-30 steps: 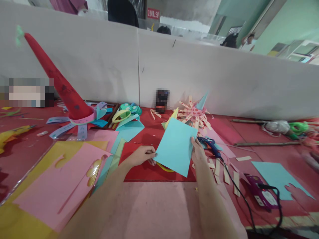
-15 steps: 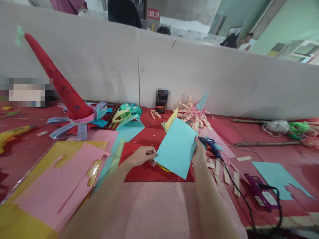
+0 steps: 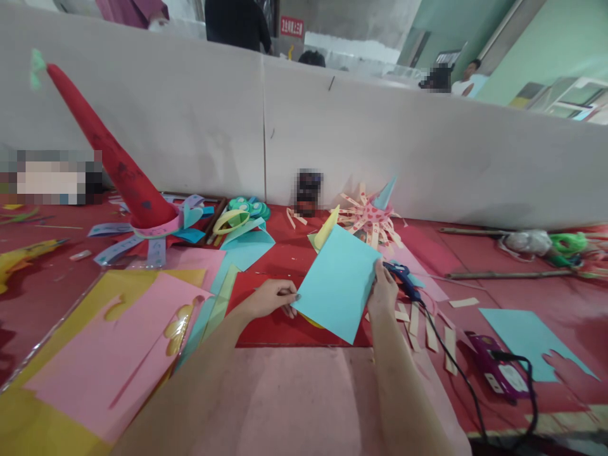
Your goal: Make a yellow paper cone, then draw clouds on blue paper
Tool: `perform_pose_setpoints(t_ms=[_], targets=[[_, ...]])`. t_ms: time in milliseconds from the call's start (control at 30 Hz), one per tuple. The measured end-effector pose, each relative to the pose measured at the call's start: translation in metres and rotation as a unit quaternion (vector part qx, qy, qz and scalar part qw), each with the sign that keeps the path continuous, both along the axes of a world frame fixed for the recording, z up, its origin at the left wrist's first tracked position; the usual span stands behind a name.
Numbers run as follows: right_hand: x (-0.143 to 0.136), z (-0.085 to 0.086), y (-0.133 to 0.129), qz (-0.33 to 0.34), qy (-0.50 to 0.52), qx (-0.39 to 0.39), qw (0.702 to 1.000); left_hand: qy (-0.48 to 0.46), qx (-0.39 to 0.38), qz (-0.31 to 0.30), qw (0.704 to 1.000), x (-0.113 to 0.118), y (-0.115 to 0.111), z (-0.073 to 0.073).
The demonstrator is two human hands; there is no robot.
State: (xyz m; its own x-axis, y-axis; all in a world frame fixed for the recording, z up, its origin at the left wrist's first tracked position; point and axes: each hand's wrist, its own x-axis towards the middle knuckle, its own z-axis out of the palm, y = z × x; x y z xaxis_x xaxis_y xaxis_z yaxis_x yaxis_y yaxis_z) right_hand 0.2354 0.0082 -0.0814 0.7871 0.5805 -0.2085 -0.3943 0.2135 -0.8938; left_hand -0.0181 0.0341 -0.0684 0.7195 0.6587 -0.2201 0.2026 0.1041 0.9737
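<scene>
A light blue paper sheet [image 3: 338,284] is held tilted between both hands above a red sheet [image 3: 266,326]. My left hand [image 3: 275,296] pinches its left corner. At its right edge, my right hand [image 3: 382,292] grips it, the thumb on the near face. A yellow piece [image 3: 327,229] sticks up behind the sheet, and more yellow shows under its lower left edge. Just right of my right hand lies a blue glue gun [image 3: 403,278] with a black cable.
Pink paper [image 3: 109,354] on yellow sheets lies at left, below a tall red cone [image 3: 114,152]. A frilled pink piece [image 3: 373,212] stands behind. To the right are paper strips [image 3: 450,348], a purple device [image 3: 498,370], another blue sheet [image 3: 513,326] and sticks [image 3: 510,275].
My right hand has shifted slightly right and up along the blue sheet's edge. The sheet and my left hand have barely moved.
</scene>
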Motion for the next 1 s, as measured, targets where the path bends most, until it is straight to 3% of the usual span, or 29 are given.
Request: perform_pose_setpoints(t_ms=[133, 367, 1000], targets=[[-0.001, 0.003, -0.001, 0.045, 0.004, -0.004, 0.999, 0.006, -0.009, -0.007, 1.0, -0.002, 0.0, 0.001], [-0.007, 0.007, -0.006, 0.194, 0.027, -0.057, 0.979, 0.009, -0.014, -0.019, 1.0, -0.003, -0.001, 0.003], [0.005, -0.004, -0.001, 0.03, -0.018, -0.037, 0.999, 0.011, -0.012, -0.025, 1.0, 0.0, -0.003, 0.004]])
